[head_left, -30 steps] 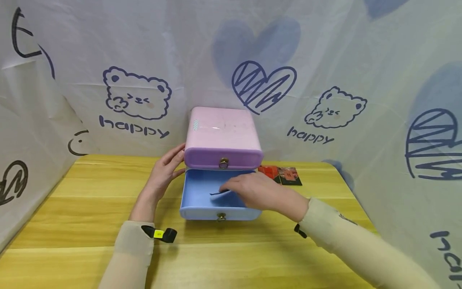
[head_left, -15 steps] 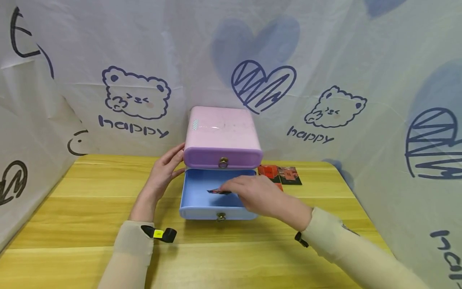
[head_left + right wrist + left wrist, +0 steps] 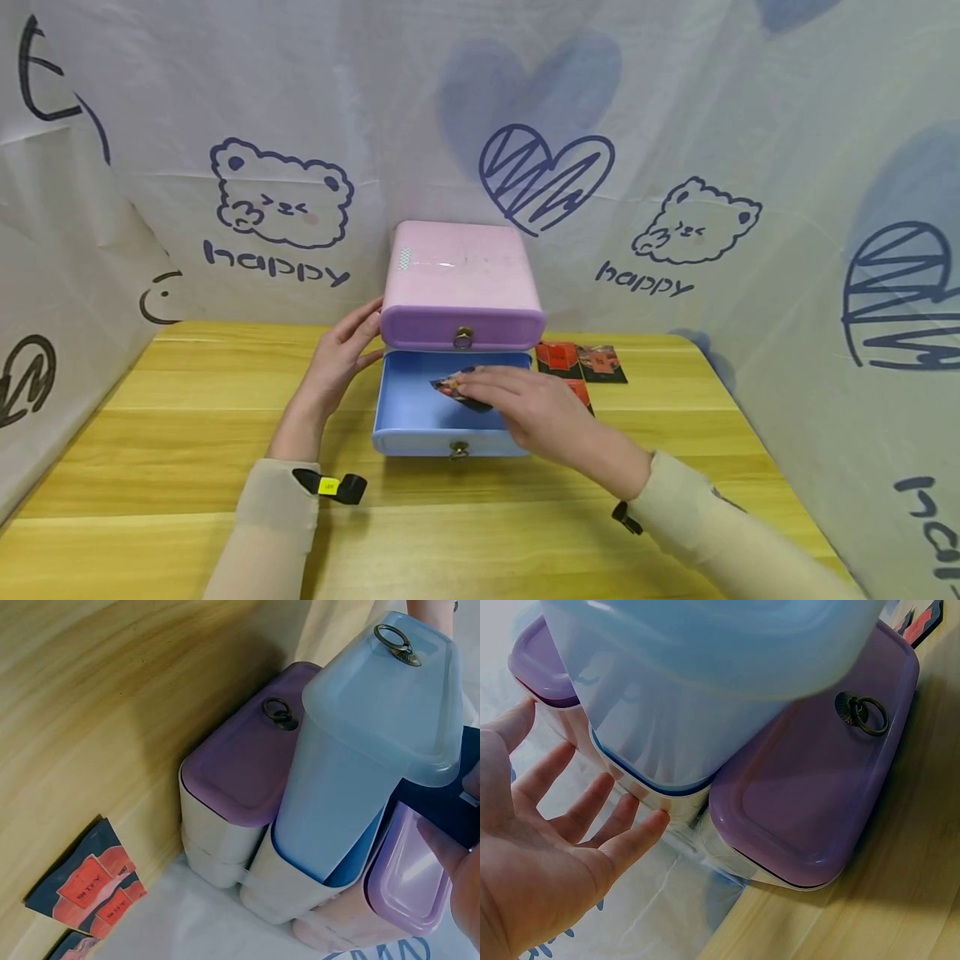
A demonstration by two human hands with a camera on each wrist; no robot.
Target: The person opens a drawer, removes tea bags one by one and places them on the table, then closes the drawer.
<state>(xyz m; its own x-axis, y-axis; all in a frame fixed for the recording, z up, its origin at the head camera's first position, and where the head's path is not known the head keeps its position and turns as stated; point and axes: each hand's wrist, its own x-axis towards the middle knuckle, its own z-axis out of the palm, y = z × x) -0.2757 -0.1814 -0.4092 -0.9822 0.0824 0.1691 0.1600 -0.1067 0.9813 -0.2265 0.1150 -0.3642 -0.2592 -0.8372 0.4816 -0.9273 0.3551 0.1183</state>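
Observation:
A stacked drawer box (image 3: 465,262) with a pink top stands against the backdrop. Its middle blue drawer (image 3: 420,442) is pulled out, between purple-fronted drawers above and below. My right hand (image 3: 540,417) pinches a thin dark card (image 3: 454,387) with a coloured print, tilted over the open blue drawer. In the right wrist view the card (image 3: 442,806) shows its plain dark side, beside the right fingers. My left hand (image 3: 339,360) is at the box's left side, fingers spread; in the left wrist view its fingertips (image 3: 656,819) are right at the casing.
Several red-and-black cards (image 3: 600,365) lie on the wooden table (image 3: 652,450) to the right of the box, partly behind the right hand. A white printed cloth (image 3: 420,108) hangs behind and at both sides. Brass ring pulls (image 3: 463,337) hang on the drawer fronts.
The card in my right hand has turned from nearly edge-on to showing its printed face. That hand has shifted slightly to the right; the left hand has stayed in place.

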